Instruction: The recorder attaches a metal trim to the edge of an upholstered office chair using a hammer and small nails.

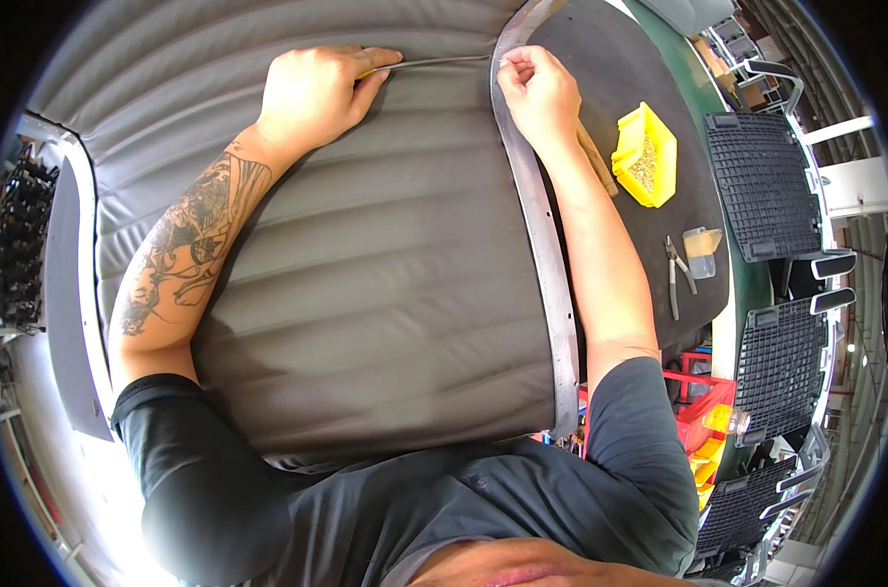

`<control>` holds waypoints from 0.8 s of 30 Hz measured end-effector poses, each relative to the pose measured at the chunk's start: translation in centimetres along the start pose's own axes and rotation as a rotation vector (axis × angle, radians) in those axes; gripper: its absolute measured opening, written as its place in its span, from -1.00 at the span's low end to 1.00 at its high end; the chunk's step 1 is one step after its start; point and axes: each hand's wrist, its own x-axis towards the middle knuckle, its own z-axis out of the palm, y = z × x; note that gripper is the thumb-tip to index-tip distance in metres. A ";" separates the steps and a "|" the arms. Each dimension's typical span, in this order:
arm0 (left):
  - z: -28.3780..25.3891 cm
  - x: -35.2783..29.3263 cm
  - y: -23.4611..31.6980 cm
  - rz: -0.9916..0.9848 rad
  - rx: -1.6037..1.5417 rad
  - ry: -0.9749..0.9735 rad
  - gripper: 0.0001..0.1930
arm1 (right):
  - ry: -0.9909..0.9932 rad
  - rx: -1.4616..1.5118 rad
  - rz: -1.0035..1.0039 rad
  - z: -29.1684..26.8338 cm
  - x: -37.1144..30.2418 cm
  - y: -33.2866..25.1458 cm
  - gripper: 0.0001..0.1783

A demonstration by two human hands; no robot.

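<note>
A thin grey rod (pixel 434 63) is held low over the grey ribbed panel (pixel 385 284), near the upper edge of the view. Its long axis is laid crosswise, running from left to right and tilted only slightly, with the far end a little higher; the ribs of the panel are followed roughly in direction. Its free end is pointed rightward, to the inner edge of the curved metal rail (pixel 534 186); whether the rail is touched there cannot be told.

The near end, where a bit of yellow is shown, is gripped by the left hand (pixel 312 93), its fingers closed and its thumb pressed along the underside. The right hand (pixel 544 93) is placed over the rail beside the rod's free end, thumb and forefinger brought together; whether anything small is pinched between them cannot be told.

On the dark table (pixel 679 225) to the right, an open yellow bin (pixel 646 157) is partly filled with small brass-coloured pieces (pixel 645 168). Nearer the person, a small clear box (pixel 701 252) is set down, with something tan seen at its upper part. Just beside it, pliers (pixel 675 279) are laid with grey handles pointed toward the person.
</note>
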 end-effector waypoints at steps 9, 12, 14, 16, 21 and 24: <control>-0.1 -0.1 0.1 0.003 -0.009 0.008 -0.74 | 0.005 0.024 -0.096 -0.3 -0.1 -0.1 -0.92; -0.1 0.2 0.2 -0.001 -0.002 -0.001 -0.75 | -0.033 0.065 0.043 -0.6 0.2 0.0 -0.82; 0.1 0.1 0.1 0.012 -0.005 0.016 -0.74 | -0.099 0.050 0.187 -1.2 0.6 -0.1 -0.73; 0.2 0.0 -0.2 -0.003 -0.022 0.007 -0.74 | -0.165 0.035 0.330 -2.0 0.9 -0.1 -0.64; -0.1 0.4 0.2 -0.011 -0.024 -0.006 -0.75 | -0.207 -0.353 0.217 -6.3 0.2 4.4 -0.30; 0.0 -0.2 -0.1 -0.020 -0.038 0.006 -0.75 | -0.605 -0.872 0.129 -7.3 -1.4 4.9 -0.43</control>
